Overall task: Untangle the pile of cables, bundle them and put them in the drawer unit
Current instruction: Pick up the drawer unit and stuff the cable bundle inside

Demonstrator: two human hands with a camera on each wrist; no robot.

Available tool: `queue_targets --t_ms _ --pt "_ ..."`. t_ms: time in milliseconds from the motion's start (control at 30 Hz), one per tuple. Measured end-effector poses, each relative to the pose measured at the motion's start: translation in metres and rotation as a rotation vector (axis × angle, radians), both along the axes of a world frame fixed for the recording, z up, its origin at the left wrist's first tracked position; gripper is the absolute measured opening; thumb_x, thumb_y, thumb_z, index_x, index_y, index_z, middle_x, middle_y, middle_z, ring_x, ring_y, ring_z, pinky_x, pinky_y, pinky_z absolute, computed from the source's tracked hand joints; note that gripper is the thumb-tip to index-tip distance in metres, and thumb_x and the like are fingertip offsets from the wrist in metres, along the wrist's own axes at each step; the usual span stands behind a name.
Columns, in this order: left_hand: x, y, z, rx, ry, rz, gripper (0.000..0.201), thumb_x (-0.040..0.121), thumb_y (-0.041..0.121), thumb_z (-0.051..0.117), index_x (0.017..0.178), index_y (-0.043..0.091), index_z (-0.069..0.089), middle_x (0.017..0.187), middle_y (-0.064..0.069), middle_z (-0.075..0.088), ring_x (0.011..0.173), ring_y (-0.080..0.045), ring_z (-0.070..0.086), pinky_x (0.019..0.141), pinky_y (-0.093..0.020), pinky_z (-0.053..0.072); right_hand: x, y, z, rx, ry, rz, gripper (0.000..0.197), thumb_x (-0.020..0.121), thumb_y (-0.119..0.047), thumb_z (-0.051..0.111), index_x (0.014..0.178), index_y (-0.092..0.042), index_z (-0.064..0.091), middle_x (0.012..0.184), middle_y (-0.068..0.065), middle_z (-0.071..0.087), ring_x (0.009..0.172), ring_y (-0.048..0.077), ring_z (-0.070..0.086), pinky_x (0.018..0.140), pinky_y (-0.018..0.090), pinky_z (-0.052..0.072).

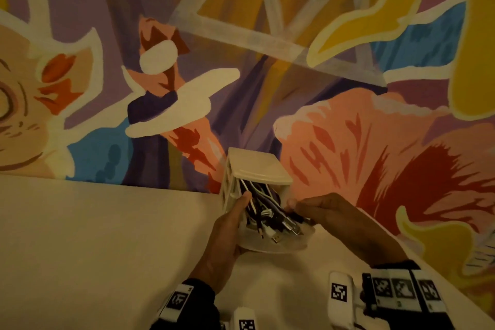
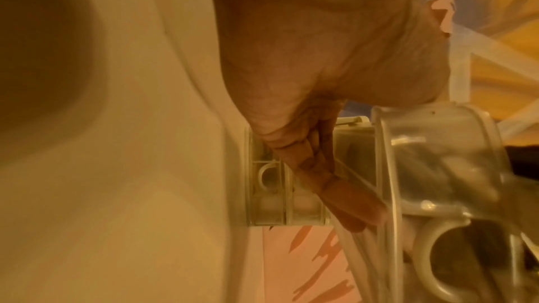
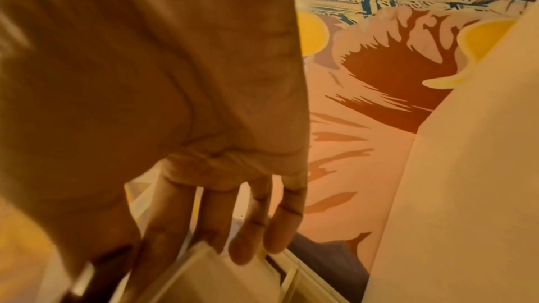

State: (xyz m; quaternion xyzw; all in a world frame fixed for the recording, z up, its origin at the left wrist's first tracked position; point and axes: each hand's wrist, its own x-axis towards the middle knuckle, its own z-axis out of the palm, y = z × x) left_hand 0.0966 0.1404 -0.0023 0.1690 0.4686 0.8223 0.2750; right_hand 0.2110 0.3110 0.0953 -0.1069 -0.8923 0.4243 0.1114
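A small white drawer unit (image 1: 257, 163) stands at the back of the table against the wall. Its top translucent drawer (image 1: 267, 246) is pulled out toward me and holds a heap of black, white and purple cables (image 1: 270, 214) with USB plugs (image 1: 292, 225) on top. My left hand (image 1: 233, 225) lies along the drawer's left side. In the left wrist view its fingers (image 2: 335, 181) are straight against the drawer wall (image 2: 431, 146), beside the unit's frame (image 2: 268, 192). My right hand (image 1: 321, 211) reaches over the drawer's right rim, fingers (image 3: 233, 227) nearly straight on the cables and the unit (image 3: 233, 280).
The pale table (image 1: 107, 236) stretches to the left and in front of the unit. A painted mural wall (image 1: 348, 142) rises directly behind and to the right of it. Marker-tagged camera bands (image 1: 401, 289) sit on both wrists.
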Motion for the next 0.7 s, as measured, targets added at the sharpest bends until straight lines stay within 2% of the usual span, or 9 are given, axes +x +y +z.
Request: queue_targets --t_ms 67,133,267,367,433,500,567,600,700 --pt "-0.002 0.0 -0.001 -0.005 0.004 -0.004 0.047 0.099 0.056 0.057 0.131 0.026 0.075 0.124 -0.004 0.079 0.118 -0.025 0.074 0.091 -0.043 0.061 -0.004 0.006 0.004 -0.069 0.005 -0.014 0.051 0.079 -0.071 0.065 0.104 -0.033 0.087 0.108 -0.006 0.082 0.113 0.022 0.07 0.106 0.044 0.051" --pt "-0.004 0.001 -0.001 -0.013 0.013 -0.006 0.048 0.098 0.055 0.058 0.132 0.026 0.074 0.125 -0.005 0.079 0.119 -0.026 0.074 0.092 -0.044 0.061 -0.008 0.012 0.005 -0.05 0.022 -0.035 0.036 0.09 -0.063 0.066 0.107 -0.038 0.085 0.108 -0.013 0.082 0.11 0.013 0.071 0.103 0.04 0.054" --pt "-0.005 0.008 -0.002 -0.042 0.028 0.017 0.055 0.086 0.057 0.064 0.127 0.023 0.076 0.12 -0.011 0.08 0.105 -0.029 0.075 0.068 -0.036 0.061 -0.022 0.022 0.001 0.04 0.026 -0.08 0.018 0.089 -0.05 0.081 0.091 -0.033 0.088 0.088 -0.013 0.082 0.082 -0.003 0.07 0.079 0.026 0.051" --pt "-0.009 0.011 -0.004 -0.085 0.027 0.04 0.044 0.097 0.052 0.059 0.13 0.027 0.074 0.121 -0.008 0.08 0.112 -0.034 0.075 0.086 -0.049 0.06 -0.036 0.028 0.0 0.159 0.0 -0.039 0.034 0.092 -0.053 0.078 0.089 -0.02 0.088 0.076 -0.005 0.081 0.07 0.005 0.068 0.071 0.024 0.049" --pt "-0.01 0.011 -0.002 -0.115 0.017 0.042 0.04 0.102 0.048 0.054 0.127 0.026 0.075 0.119 -0.006 0.081 0.107 -0.031 0.078 0.093 -0.054 0.057 -0.044 0.03 0.0 0.185 -0.04 -0.033 0.051 0.095 -0.059 0.071 0.075 -0.014 0.083 0.061 -0.003 0.074 0.057 0.005 0.063 0.066 0.024 0.047" --pt "-0.011 0.012 0.001 -0.158 0.029 0.026 0.037 0.105 0.045 0.051 0.12 0.024 0.076 0.111 -0.006 0.083 0.093 -0.026 0.081 0.085 -0.05 0.06 -0.054 0.031 -0.001 0.191 -0.056 -0.078 0.054 0.093 -0.063 0.071 0.067 -0.016 0.077 0.056 -0.004 0.07 0.052 0.006 0.063 0.063 0.026 0.047" --pt "-0.014 0.011 0.006 -0.216 0.054 0.028 0.036 0.106 0.045 0.049 0.114 0.024 0.077 0.104 -0.005 0.084 0.083 -0.022 0.082 0.076 -0.044 0.06 -0.064 0.034 0.0 0.15 -0.066 -0.127 0.049 0.088 -0.061 0.078 0.076 -0.013 0.079 0.062 -0.004 0.07 0.057 0.011 0.066 0.062 0.027 0.048" --pt "-0.016 0.01 0.009 -0.241 0.067 0.029 0.037 0.105 0.047 0.051 0.115 0.025 0.078 0.106 -0.006 0.084 0.086 -0.022 0.082 0.079 -0.044 0.061 -0.068 0.035 0.001 0.122 -0.071 -0.135 0.048 0.085 -0.058 0.082 0.082 -0.01 0.081 0.066 -0.002 0.072 0.06 0.013 0.067 0.061 0.026 0.048" --pt "-0.028 0.009 0.021 -0.331 0.117 -0.005 0.049 0.091 0.062 0.07 0.122 0.026 0.081 0.122 -0.01 0.079 0.114 -0.031 0.076 0.107 -0.056 0.055 -0.074 0.035 -0.001 0.059 -0.029 -0.162 0.052 0.077 -0.052 0.09 0.086 -0.001 0.081 0.077 0.012 0.077 0.061 0.018 0.067 0.06 0.029 0.048"
